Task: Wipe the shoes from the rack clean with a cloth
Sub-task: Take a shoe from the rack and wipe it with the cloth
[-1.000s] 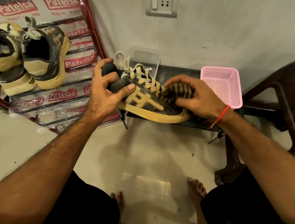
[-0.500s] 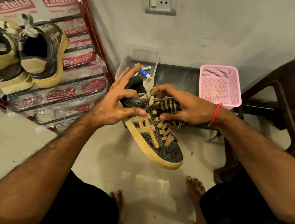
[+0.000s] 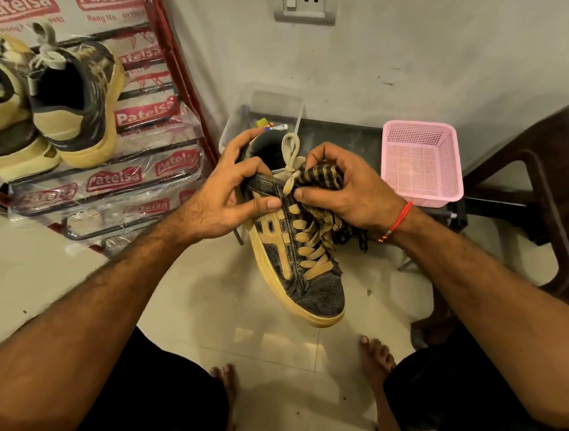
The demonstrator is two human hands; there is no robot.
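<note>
A: What has changed since half a second back?

B: Little. The shoe (image 3: 296,248) hangs almost as it did, toe toward the person's feet, heel up by the hands. A full second ago it lay sideways, toe toward the pink basket (image 3: 421,158). The left fingers, which stuck out straight over the heel before, now curl down onto it.

A: So the left hand?

B: The left hand (image 3: 229,192) grips the shoe at the heel end, fingers bent over the collar, thumb pressed flat against the side panel just left of the laces.

A: And the right?

B: The right hand (image 3: 346,189) is closed round the striped cloth (image 3: 324,177), which is bunched against the tongue and laces on the shoe's right side. Its thumb tip nearly meets the left thumb across the laces. A frayed end of cloth hangs below the wrist.

A: Anything else near the shoe?

B: The rack (image 3: 174,70) stands to its upper left with other shoes (image 3: 69,96) on it; the basket is just right of it.
</note>
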